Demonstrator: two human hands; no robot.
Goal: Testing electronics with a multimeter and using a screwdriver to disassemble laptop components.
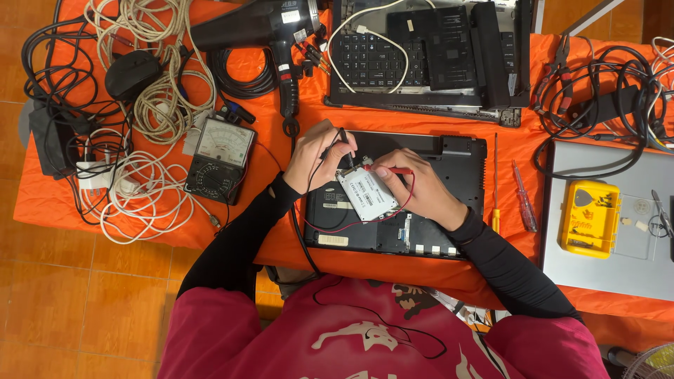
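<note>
My left hand (317, 154) pinches a thin black test probe (345, 146), its tip touching the top edge of a white rectangular drive (366, 194). A red test probe (390, 170) sits in my right hand (414, 186), with its tip on the same edge of the drive. The drive lies tilted on an overturned black laptop (456, 158) with its base opened. Red and black leads run from the probes down toward my chest. An analog multimeter (220, 161) lies to the left of my left hand.
An orange cloth (267, 238) covers the table. A black heat gun (260, 31), coiled white and black cables (151, 84), a second opened laptop (428, 52), two screwdrivers (523, 203), a yellow parts box (588, 217) on a grey laptop, and tangled black cables (604, 91) surround the work.
</note>
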